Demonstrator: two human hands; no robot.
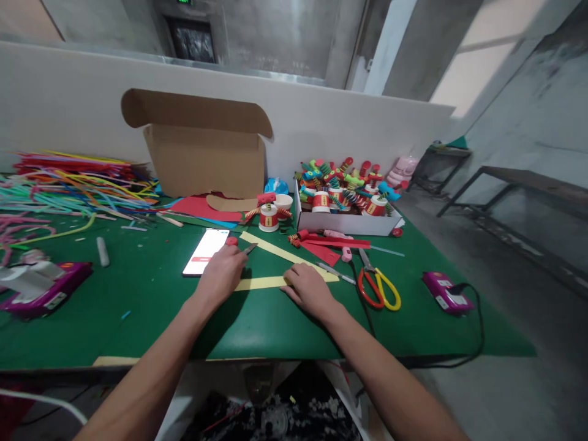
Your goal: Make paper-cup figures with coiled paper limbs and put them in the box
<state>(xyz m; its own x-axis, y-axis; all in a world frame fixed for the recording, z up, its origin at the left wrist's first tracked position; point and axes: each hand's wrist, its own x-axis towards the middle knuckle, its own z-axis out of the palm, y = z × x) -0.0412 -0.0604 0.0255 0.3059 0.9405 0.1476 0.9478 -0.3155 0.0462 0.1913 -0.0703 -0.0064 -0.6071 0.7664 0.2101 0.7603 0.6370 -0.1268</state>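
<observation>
Two pale yellow paper strips (271, 246) form a V on the green table, meeting at the right. My left hand (222, 271) is closed at the left end of the nearer yellow paper strip (261, 283). Beside its fingertips a grey pointed piece (250, 248), like a blade, sticks out; I cannot tell whether the hand holds it. My right hand (309, 286) is closed on the nearer strip further right, where a bit of paper curls up at the fingers. A lit phone (206, 250) lies left of my left hand, with a small red round piece (231, 241) nearby.
Red-and-yellow-handled scissors (377, 288), a pen (336, 273) and a pink glue gun (345, 245) lie right. Behind are a paper-cup figure (269, 218), a white box (349, 225) of similar figures and an open cardboard box (206, 162). Pipe cleaners (78, 190) and power strips (448, 294) flank these.
</observation>
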